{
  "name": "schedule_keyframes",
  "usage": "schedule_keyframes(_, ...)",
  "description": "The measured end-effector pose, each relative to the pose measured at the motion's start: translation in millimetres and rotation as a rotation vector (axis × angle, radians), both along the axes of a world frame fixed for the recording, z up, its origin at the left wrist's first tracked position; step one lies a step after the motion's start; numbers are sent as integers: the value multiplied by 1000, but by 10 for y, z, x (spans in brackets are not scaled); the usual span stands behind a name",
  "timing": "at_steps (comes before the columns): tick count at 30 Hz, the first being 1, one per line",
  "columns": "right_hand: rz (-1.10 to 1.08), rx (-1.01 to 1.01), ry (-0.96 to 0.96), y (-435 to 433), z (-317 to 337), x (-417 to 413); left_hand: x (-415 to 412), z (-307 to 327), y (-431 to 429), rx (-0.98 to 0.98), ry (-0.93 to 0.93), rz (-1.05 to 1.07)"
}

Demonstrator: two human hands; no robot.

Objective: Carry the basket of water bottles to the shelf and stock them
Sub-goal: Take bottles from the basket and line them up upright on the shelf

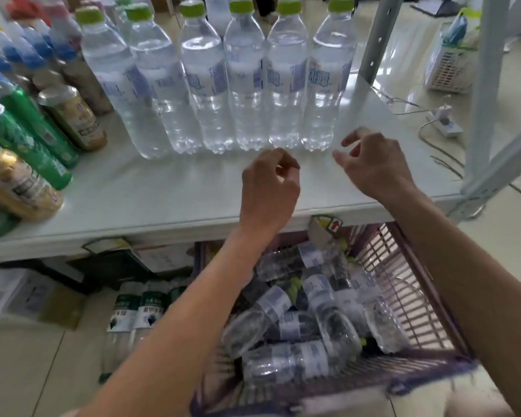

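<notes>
My left hand [269, 188] and right hand [373, 167] hover empty, fingers loosely curled, over the shelf [169, 194] — just before the standing water bottles [250, 85]. The basket [403, 296] of bottles sits below my forearms.

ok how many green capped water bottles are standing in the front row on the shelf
6, upright side by side on the shelf: caps at and. More bottles stand behind the row, partly hidden.

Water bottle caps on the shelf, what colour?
Light green caps on the upright water bottles; head view.
</notes>
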State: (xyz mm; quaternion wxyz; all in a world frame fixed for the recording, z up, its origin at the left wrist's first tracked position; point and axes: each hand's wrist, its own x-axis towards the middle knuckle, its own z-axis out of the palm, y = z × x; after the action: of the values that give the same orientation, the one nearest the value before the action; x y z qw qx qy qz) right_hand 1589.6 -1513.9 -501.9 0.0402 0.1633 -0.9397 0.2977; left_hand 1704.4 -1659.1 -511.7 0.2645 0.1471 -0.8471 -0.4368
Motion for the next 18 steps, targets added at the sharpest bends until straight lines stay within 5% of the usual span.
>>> schedule_keyframes(4,52,-240,44,239,-60,675,724,-122,197,-205,-76,-448)
schedule_keyframes(9,208,-346,-12,494,-314,1176,1129,-872,-150,-429,-839,-570)
schedule_keyframes(15,446,622,-588,305,-1124,1064,1045,-1687,-227,-345,-1054,-495)
schedule_keyframes(18,398,774,-615,206,-1500,1048,1003,-2006,-89,-444,-1133,-465)
